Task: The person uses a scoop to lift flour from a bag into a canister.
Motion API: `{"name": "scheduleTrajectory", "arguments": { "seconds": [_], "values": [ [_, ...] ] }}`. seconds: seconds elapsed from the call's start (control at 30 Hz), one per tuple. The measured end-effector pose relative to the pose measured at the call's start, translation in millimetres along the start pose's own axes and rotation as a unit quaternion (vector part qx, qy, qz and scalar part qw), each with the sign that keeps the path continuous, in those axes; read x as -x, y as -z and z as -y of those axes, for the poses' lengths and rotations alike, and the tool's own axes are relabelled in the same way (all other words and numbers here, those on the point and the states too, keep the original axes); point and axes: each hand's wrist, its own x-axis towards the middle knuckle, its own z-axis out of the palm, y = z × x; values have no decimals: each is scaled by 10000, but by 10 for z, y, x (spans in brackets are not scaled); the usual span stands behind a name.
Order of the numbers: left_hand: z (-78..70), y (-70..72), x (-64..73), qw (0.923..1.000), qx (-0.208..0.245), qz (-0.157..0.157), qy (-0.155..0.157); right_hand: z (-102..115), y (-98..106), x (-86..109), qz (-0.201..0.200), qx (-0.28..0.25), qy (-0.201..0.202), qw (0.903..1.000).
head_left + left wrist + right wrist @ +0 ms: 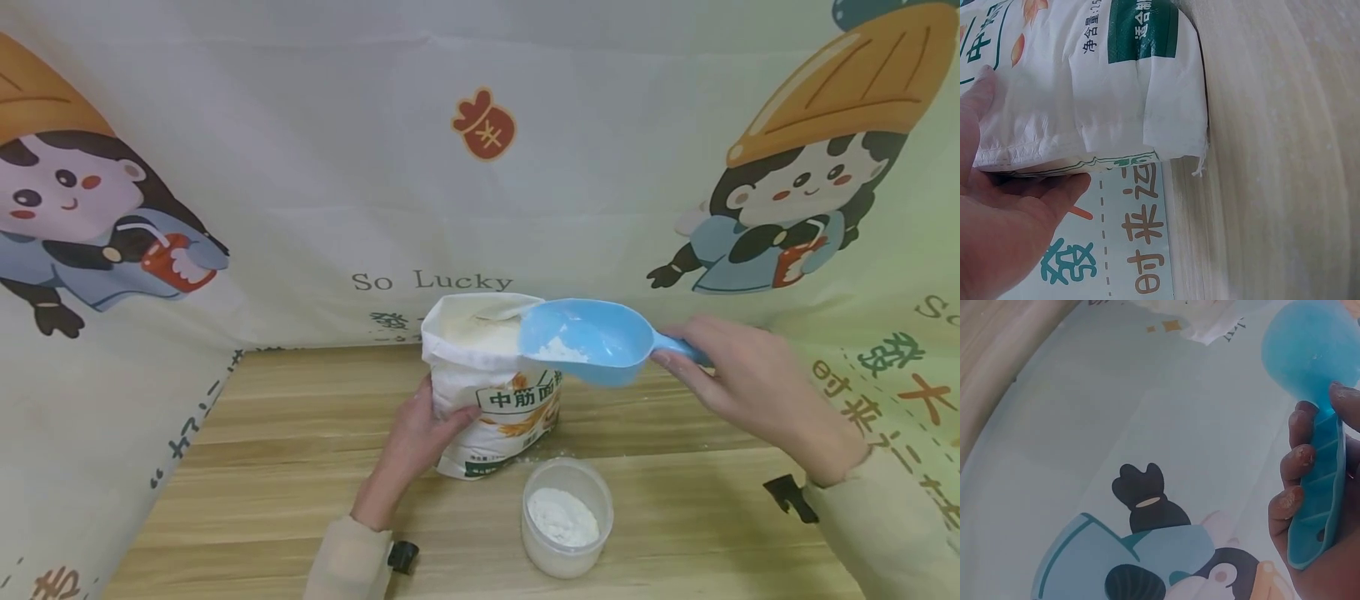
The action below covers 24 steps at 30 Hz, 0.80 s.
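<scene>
A white flour bag point(480, 392) stands upright with its top open and pale flour point(480, 333) showing inside. My left hand point(423, 429) grips the bag's left side, thumb across the front and fingers behind; the left wrist view shows the bag's lower corner point(1175, 112). In my right hand point(750, 379) is the handle of a blue scoop point(600, 329), fingers curled round it. The scoop's front edge overlaps the bag's mouth, and some white flour lies in it. Seen from the right wrist, the ribbed handle point(1319, 487) crosses the palm.
In front of the bag, a clear plastic tub point(567, 558) holds a mound of white flour. Specks of flour lie on the wooden table point(262, 500) between tub and bag. A printed cloth point(337, 167) hangs close behind and at both sides.
</scene>
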Motion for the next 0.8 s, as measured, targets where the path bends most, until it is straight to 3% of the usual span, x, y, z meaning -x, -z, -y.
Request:
{"name": "scheduleTrajectory", "arguments": {
  "seconds": [0.3, 0.53, 0.8],
  "values": [
    [-16, -3, 1, 10000, 13, -38, 26, 4, -20, -261, 143, 10, -60, 9999],
    [-17, -1, -3, 10000, 39, -45, 70, 2, 31, -480, 532, 213, -176, 9982],
    [2, -6, -11, 10000, 55, -48, 16, 45, 63, -644, 660, 573, 17, 9962]
  ]
}}
